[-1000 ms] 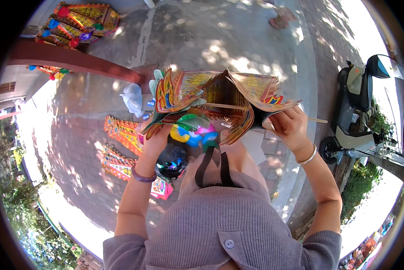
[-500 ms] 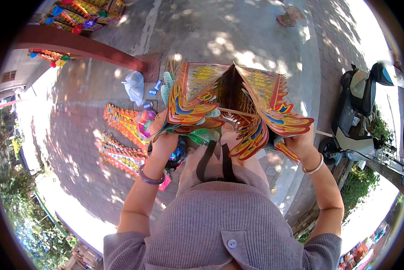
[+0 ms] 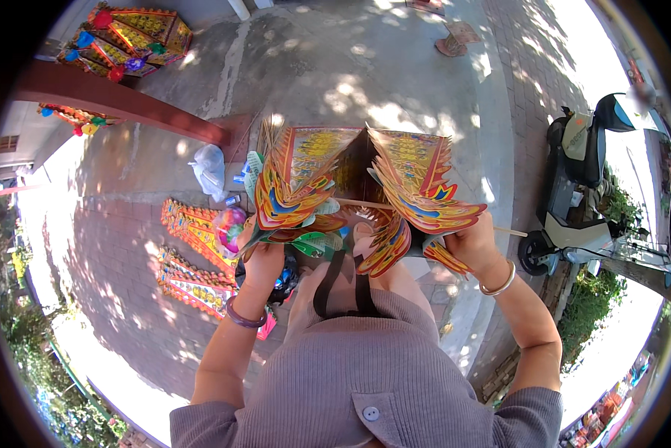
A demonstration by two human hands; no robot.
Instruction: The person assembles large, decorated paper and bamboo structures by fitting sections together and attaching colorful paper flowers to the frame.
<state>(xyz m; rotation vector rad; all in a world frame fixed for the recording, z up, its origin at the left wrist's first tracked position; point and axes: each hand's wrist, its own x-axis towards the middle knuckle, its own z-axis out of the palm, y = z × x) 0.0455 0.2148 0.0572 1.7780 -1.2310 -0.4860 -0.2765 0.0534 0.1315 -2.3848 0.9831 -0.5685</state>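
Observation:
In front of my lap is a folded printed cardboard structure (image 3: 328,149), with two decorated yellow and red panels meeting at a dark middle. Layered wing-like cut-outs fan toward me: a left wing cut-out (image 3: 294,201) and a right wing cut-out (image 3: 429,213), both orange, yellow and blue. My left hand (image 3: 264,257) is closed on the left wing's edge, its fingertips partly hidden. The right wing's lower edge is gripped by my right hand (image 3: 471,243). A thin stick (image 3: 511,232) pokes out past the right hand. Green paper pieces (image 3: 317,243) lie between the wings.
Beside my left hand lie printed cardboard panels (image 3: 190,224) with a shiny pompom (image 3: 231,228). A plastic bag (image 3: 209,172) and a red post (image 3: 134,104) are beyond. More decorated cardboard (image 3: 145,33) stands far left. A scooter (image 3: 574,187) is parked at right.
The whole view has shifted slightly, with the scene sitting lower and further left in the picture. Both hands keep their hold on the wing cut-outs, whose shape looks much the same.

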